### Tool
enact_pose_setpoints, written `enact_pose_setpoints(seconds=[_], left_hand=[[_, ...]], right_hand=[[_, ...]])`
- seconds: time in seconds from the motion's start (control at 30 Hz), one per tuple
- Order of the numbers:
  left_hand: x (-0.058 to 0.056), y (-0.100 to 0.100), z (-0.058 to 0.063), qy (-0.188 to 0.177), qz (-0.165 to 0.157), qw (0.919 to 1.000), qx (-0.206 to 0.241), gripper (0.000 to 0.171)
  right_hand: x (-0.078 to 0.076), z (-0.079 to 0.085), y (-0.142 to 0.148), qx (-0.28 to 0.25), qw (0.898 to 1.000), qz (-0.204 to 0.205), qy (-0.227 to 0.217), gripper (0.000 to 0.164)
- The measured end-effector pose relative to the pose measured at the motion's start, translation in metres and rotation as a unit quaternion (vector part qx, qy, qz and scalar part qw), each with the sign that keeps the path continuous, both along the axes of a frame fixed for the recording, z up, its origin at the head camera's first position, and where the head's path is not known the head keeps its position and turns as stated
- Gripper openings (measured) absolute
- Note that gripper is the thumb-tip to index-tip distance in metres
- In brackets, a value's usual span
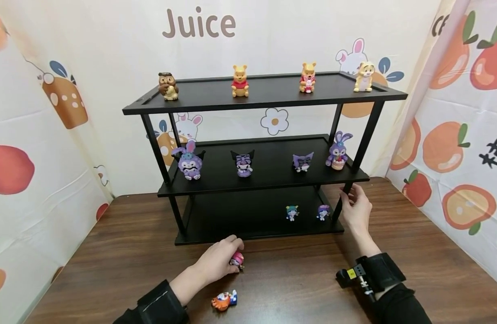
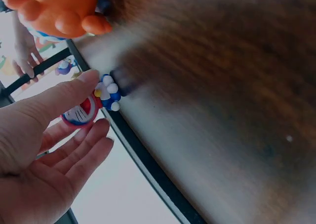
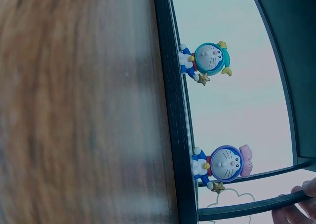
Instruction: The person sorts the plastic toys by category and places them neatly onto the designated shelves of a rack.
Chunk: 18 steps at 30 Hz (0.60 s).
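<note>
Thumb and fingers of my left hand pinch a small cat figurine with a pink-red hood, just in front of the shelf's bottom tier. Part of the figurine is hidden by the fingers in the head view. My right hand grips the right front post of the black three-tier shelf, below the middle tier. On the bottom tier, toward the right, stand two similar figurines, one with a teal hood and one with a purple hood. An orange figurine lies on its side near my left wrist.
Purple figurines, including one with rabbit ears, line the middle tier. Along the top tier stand an owl, two yellow bears and a cream figurine. The shelf stands on a brown wooden table between printed cloth walls.
</note>
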<state>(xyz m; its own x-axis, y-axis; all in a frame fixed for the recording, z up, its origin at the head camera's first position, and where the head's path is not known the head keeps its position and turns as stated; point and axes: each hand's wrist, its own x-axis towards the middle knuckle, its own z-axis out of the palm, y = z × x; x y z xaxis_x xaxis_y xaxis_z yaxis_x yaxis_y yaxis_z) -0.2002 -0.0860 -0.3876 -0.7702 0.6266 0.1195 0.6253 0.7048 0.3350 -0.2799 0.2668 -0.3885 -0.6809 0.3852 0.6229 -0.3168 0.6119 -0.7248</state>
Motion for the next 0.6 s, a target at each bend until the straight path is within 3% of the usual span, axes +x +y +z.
enact_pose_setpoints(seconds=[0.3, 0.6], left_hand=[[0.0024, -0.0085, -0.0011, -0.060, -0.004, 0.9955, 0.073, 0.021], [0.0002, -0.0048, 0.0017, -0.040, 0.027, 0.9906, 0.128, 0.019]], right_hand=[[0.0000, 0.0006, 0.0011, -0.002, 1.000, 0.001, -0.005, 0.021], [-0.0011, -0.0013, 0.0011, -0.011, 1.000, 0.007, -0.007, 0.022]])
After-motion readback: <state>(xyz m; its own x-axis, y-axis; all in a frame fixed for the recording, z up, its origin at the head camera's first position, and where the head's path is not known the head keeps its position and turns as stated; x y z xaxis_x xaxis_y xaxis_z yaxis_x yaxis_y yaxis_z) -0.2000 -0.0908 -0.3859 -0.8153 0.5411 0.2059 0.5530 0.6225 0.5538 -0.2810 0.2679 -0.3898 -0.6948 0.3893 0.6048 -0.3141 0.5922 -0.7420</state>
